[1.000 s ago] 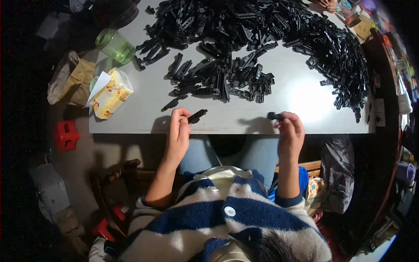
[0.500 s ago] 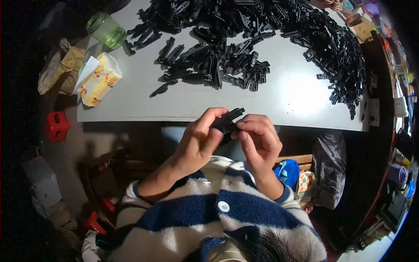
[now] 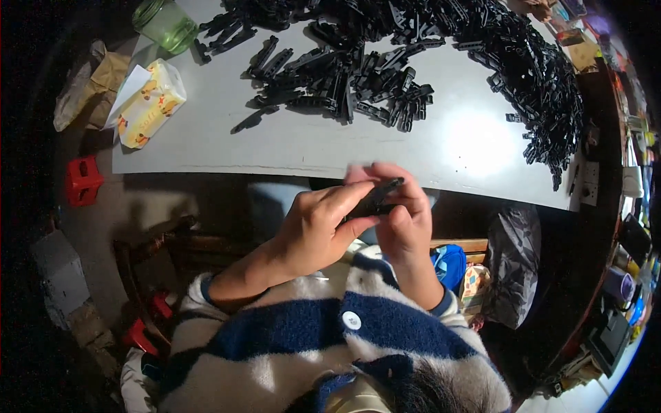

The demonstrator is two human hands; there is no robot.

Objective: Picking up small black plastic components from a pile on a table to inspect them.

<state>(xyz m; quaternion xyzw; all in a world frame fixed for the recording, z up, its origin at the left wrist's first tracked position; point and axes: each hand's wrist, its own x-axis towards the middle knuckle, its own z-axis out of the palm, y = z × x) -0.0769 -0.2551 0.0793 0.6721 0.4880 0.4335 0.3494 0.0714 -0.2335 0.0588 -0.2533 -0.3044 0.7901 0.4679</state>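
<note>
Left grip (image 3: 318, 221): pinching a black part (image 3: 380, 197)
Right grip (image 3: 405, 224): curled close by, hold unclear
Table (image 3: 220, 148): black pieces (image 3: 533, 82) heaped

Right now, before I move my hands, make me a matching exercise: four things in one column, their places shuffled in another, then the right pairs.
Things
1. slim black plastic piece
2. greenish see-through jar
3. yellow-and-white soft tissue packet
4. small red plastic stool

Places
A. on the white table, near its near left corner
B. beyond the table's left edge, not on the table
C. in the grip of the left hand
D. on the table, farther back along its left edge

Pairs: 1-C, 2-D, 3-A, 4-B
</note>
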